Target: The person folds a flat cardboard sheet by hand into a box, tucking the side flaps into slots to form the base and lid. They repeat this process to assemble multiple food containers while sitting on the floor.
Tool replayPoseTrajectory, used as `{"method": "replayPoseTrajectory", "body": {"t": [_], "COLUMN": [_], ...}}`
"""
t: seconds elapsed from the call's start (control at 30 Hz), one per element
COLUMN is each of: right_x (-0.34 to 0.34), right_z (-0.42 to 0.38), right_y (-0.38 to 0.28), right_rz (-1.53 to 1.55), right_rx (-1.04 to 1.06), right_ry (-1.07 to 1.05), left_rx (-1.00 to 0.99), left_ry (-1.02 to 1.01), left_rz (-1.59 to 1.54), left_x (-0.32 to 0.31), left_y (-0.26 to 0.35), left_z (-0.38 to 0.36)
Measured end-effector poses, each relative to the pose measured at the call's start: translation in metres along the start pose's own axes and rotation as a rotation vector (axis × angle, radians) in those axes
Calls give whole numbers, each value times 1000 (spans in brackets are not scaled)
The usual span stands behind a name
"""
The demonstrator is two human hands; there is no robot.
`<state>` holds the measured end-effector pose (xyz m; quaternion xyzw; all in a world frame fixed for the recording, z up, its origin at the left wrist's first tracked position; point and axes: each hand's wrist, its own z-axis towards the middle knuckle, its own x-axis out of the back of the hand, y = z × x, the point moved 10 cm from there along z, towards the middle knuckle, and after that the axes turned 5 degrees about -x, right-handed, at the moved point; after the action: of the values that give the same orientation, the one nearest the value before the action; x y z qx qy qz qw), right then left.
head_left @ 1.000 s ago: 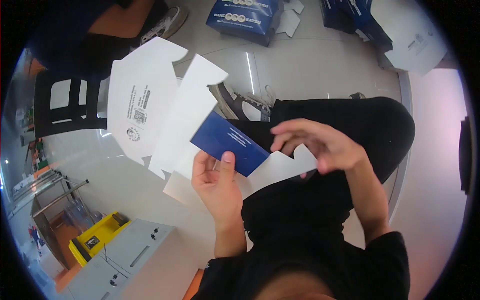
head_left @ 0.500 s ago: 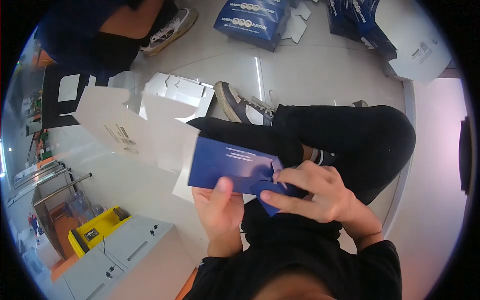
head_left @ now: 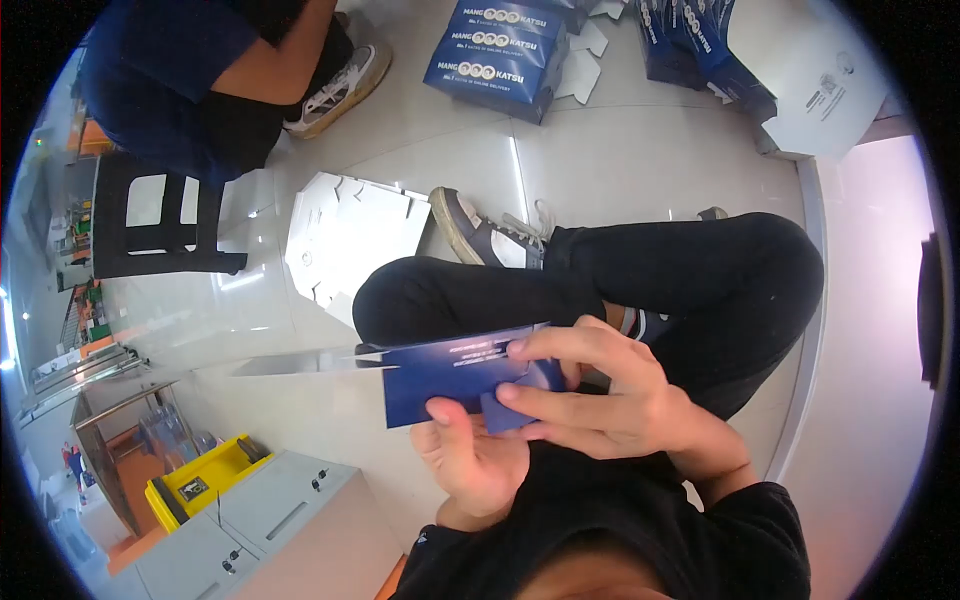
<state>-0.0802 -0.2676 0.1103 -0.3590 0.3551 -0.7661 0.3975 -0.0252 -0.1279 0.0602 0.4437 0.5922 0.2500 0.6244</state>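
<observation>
A partly folded cardboard box point(head_left: 425, 375), blue outside with small white print, is held above my lap. My left hand point(head_left: 470, 460) grips its lower edge, thumb on the blue face and the other fingers mostly hidden beneath. At the right end, my right hand point(head_left: 620, 400) pinches the panel and a bent blue flap point(head_left: 508, 412) with thumb and fingers. The box's pale inner sheet point(head_left: 300, 364) sticks out to the left, seen nearly edge-on.
Flat white cardboard blanks point(head_left: 350, 235) lie beyond my knee. Folded blue boxes point(head_left: 490, 60) are stacked ahead, with more blue cardboard point(head_left: 700, 45) at right. Another person point(head_left: 240, 80) sits at upper left near a black stool point(head_left: 150, 215). A grey cabinet point(head_left: 290, 510) stands at lower left.
The box has tilted, so its large pale sheet swung down from broad view to nearly edge-on. Both hands keep hold; the right fingers have shifted leftward over the flap end.
</observation>
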Motion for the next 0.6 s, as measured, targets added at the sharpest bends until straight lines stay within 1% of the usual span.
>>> {"method": "replayPoseTrajectory", "body": {"t": [0.03, 0.07, 0.13, 0.17, 0.23, 0.27, 0.33, 0.37, 0.4, 0.47, 0.5, 0.53, 0.57, 0.6], "right_x": [-2, -2, 8, 8, 9, 11, 11, 17, 31, 64, 69, 77, 81, 84], "right_z": [1, 0, -1, -1, 2, 6, 15, 23, 35, 47, 58, 73, 81, 85], "right_y": [2, 2, 0, -2, -1, -2, 10, 9, 1, -3, -13, -33, -50, -49], "right_rz": [94, 88, 169, 162, 89, 86, 119, 96, 4, 143, 140, 70, -4, -13], "right_rx": [-14, -9, 11, 22, -23, -5, -152, -123, -63, -167, -161, -32, 100, 110], "right_ry": [-66, -67, 39, 39, 67, 71, -2, -46, 26, 370, 381, 379, 375, 388], "left_rx": [10, 7, -69, -77, -238, -254, -284, -320, -339, -509, -551, -559, -555, -549], "left_ry": [56, 52, -16, -23, -192, -200, -186, -78, -87, -158, -144, -161, -133, -103], "left_rz": [52, 45, -73, -81, 267, 262, 501, 515, 510, 779, 632, 625, 640, 656], "left_x": [6, 2, -15, -17, -35, -36, -34, -29, -26, -28, -29, -35, -46, -51], "left_y": [-1, -1, 5, 6, 22, 24, 23, 22, 20, 20, 17, 17, 23, 26], "left_z": [-1, -2, -2, -1, 1, 5, 14, 24, 27, 31, 37, 40, 44, 47]}}
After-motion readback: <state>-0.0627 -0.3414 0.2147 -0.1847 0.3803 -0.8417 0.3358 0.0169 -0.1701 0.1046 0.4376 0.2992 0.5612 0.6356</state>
